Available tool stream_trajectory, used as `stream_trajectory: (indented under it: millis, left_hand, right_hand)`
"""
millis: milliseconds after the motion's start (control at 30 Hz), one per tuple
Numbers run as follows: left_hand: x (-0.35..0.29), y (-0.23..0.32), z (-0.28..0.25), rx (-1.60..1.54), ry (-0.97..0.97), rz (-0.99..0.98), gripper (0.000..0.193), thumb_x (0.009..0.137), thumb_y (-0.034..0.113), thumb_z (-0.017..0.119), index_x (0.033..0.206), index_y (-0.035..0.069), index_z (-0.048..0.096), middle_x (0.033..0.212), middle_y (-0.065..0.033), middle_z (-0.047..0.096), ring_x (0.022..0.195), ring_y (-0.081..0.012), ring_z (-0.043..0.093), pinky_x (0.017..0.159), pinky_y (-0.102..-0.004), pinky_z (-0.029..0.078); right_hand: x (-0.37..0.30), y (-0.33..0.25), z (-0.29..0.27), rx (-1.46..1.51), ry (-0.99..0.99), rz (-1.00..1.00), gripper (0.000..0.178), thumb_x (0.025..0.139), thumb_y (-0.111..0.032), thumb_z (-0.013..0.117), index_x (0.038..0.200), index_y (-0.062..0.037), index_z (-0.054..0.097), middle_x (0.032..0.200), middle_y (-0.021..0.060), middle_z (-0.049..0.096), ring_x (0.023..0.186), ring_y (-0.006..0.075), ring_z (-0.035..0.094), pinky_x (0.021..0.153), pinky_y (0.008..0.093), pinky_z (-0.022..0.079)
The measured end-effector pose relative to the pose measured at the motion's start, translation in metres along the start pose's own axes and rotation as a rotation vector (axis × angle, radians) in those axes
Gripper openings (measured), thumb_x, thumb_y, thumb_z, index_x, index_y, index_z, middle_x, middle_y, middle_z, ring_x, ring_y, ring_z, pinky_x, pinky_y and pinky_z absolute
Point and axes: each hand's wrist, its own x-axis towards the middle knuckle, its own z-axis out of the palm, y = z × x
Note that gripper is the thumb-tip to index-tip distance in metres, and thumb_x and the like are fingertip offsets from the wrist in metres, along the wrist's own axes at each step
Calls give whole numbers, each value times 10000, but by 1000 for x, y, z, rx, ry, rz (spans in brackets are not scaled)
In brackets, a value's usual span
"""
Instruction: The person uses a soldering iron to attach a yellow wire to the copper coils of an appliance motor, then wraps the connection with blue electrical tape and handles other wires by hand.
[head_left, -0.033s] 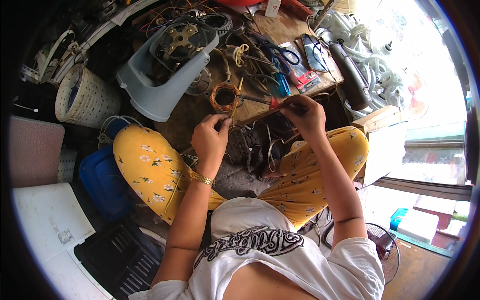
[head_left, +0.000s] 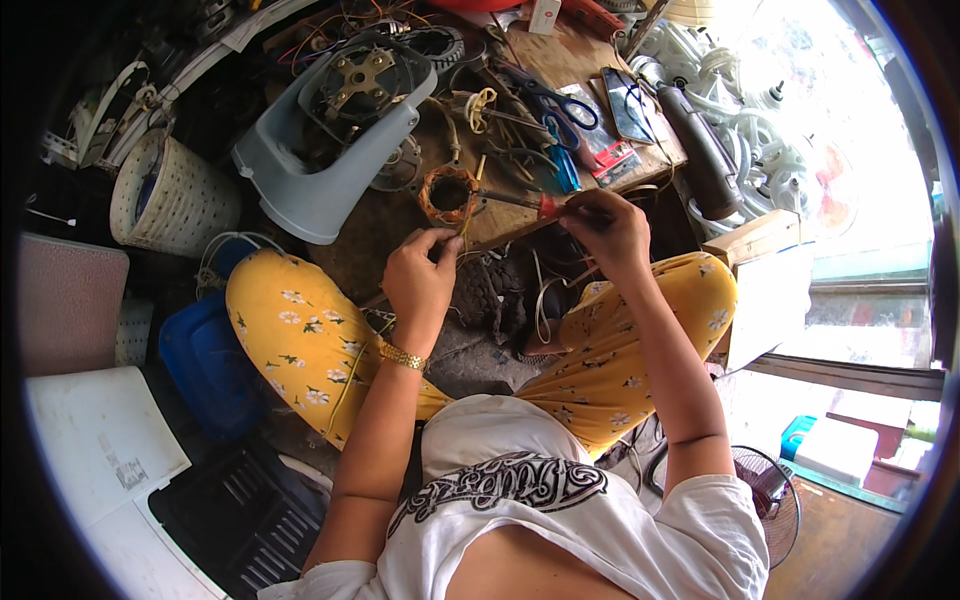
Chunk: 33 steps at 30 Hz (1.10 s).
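A ring-shaped motor coil (head_left: 447, 213) of copper-coloured windings lies near the front edge of the low wooden table (head_left: 507, 219). Just in front of it, my left hand (head_left: 420, 277) is closed, with thumb and forefinger pinching a thin yellow wire or sleeve (head_left: 466, 218) beside the coil. From the right, my right hand (head_left: 613, 236) grips what looks like a soldering iron (head_left: 512, 199), with a metal shaft and a red collar. Its tip points left at the yellow strand by the coil's right side. Whether they touch is too small to tell.
A grey fan housing (head_left: 335, 165) stands left of the coil. Beyond lie dark-blue scissors (head_left: 560, 105), pliers and loose wires. A dark cylinder (head_left: 700, 150) rests at the table's right edge. To the left are a perforated bin (head_left: 180, 195) and a blue container (head_left: 205, 360).
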Motion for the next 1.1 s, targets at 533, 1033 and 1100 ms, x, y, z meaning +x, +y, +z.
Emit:
stream_trajectory:
  millis: [533, 1033, 1100]
  left_hand:
    - [-1, -13, -11, -202, 92, 73, 117, 865, 142, 806, 925, 44, 786, 909, -94, 749, 803, -274, 718, 744, -359, 536]
    - [2, -14, -16, -78, 31, 5, 125, 892, 217, 783, 927, 98, 787, 916, -66, 732, 787, -317, 701, 681, -403, 521]
    - [2, -10, -17, -34, 17, -17, 133, 895, 230, 780, 923, 100, 785, 924, -62, 730, 790, -321, 701, 682, -409, 525]
  right_hand:
    - [4, 24, -5, 303, 100, 50, 218, 845, -139, 842, 1021, -32, 770, 873, 64, 778, 835, 74, 722, 745, 263, 540]
    - [-25, 36, -8, 638, -93, 181, 238, 946, -156, 779, 1124, -11, 716, 869, -5, 674, 658, 26, 559, 555, 202, 403]
    - [-31, 29, -1, 837, -160, 360, 268, 965, -213, 763, 1149, -26, 709, 833, -31, 627, 597, 20, 491, 511, 205, 343]
